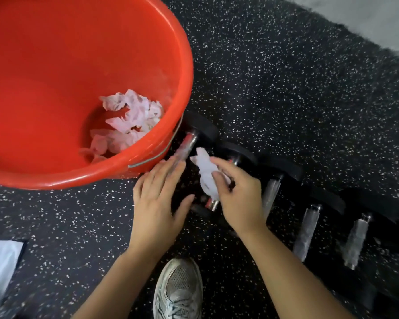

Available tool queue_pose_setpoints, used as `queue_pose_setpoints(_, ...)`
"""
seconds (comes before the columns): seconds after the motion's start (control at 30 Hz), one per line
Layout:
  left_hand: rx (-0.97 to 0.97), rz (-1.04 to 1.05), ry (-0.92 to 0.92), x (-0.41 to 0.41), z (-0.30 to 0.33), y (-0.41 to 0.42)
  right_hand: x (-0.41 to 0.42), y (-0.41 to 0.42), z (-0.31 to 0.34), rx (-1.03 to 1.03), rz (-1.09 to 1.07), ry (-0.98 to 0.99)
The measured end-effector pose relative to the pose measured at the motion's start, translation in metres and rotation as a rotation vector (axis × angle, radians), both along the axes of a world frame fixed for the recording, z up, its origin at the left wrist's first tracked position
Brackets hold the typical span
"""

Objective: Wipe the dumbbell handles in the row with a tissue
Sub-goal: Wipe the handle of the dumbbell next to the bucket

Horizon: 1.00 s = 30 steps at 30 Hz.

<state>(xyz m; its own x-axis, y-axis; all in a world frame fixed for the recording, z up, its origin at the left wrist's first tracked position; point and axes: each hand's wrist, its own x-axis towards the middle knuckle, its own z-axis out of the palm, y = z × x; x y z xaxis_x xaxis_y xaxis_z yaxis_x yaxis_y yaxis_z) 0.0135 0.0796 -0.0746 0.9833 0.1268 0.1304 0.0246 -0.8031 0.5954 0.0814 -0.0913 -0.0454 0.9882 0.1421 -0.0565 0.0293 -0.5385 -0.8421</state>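
Right hand (238,192): closed around a crumpled white tissue (206,173), pressing it onto the handle of the second dumbbell (234,161) from the bucket end of the row; the tissue sticks up past the fingertips.
Left hand (158,199): open and flat, fingers spread, holding nothing; the fingertips lie over the near end of the first handle (187,146), though blur hides whether they touch it.
Dumbbells: five black ones in a row on the floor (286,88), running from beside the bucket toward the lower right, handles roughly parallel.
Other handles: the third (271,192), fourth (308,231) and fifth (356,240) lie bare and silvery, well apart from both hands.
Bucket (180,72): large, red, standing at upper left, its wall just beside the first dumbbell; a metal bail shows along its near rim.
Used tissues (129,120): several crumpled pieces lie in the bottom of the bucket.
Tissue pack (0,265): white, at the left edge on the floor, cut off by the frame.
Shoe (179,288): grey trainer at bottom centre, between the two forearms.
Floor: black rubber with white flecks; a pale strip shows at the top right corner.
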Motion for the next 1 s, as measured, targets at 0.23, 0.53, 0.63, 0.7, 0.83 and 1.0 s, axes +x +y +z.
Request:
queue_pose_setpoints(0.23,-0.007,0.097,0.043,-0.009,-0.017,0.015,0.058,0.038,-0.023,-0.202,0.151,-0.162)
queue_pose_setpoints(0.53,-0.042,0.118,0.053,-0.014,-0.029,0.025,0.06,0.054,-0.053,-0.506,0.334,-0.14)
queue_pose_setpoints(0.63,-0.063,0.131,0.049,-0.015,-0.031,0.023,0.053,0.056,-0.055,-0.582,0.364,-0.079)
queue_pose_setpoints(0.7,-0.068,0.135,0.052,-0.015,-0.031,0.023,0.049,0.055,-0.058,-0.533,0.39,-0.037)
queue_pose_setpoints(0.83,-0.088,0.138,0.028,-0.014,-0.03,0.023,0.041,0.051,-0.061,-0.452,0.576,-0.032)
queue_pose_setpoints(1.0,-0.11,0.148,0.007,-0.016,-0.031,0.022,0.05,0.049,-0.063,-0.476,0.874,-0.019)
